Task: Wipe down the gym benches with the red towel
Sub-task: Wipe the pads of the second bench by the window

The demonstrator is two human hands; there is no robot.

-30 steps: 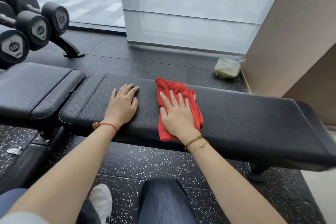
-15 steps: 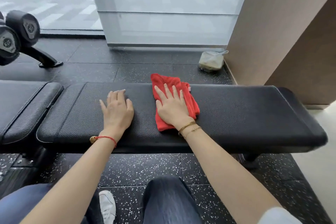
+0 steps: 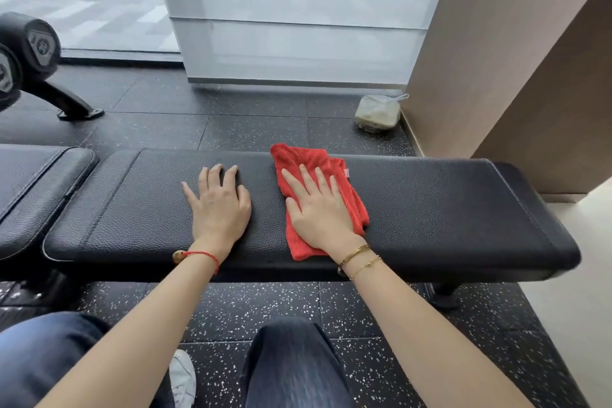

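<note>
From the head camera, your right hand point(image 3: 319, 209) lies flat with straight fingers pressing the red towel point(image 3: 351, 195) onto the black bench pad point(image 3: 447, 212), just right of the frame's centre. Your left hand point(image 3: 220, 205) rests palm down on the bare pad beside it, fingers spread. A second pad point(image 3: 36, 182) sits at the left edge, dumbbells point(image 3: 29, 43) upper left.
</note>
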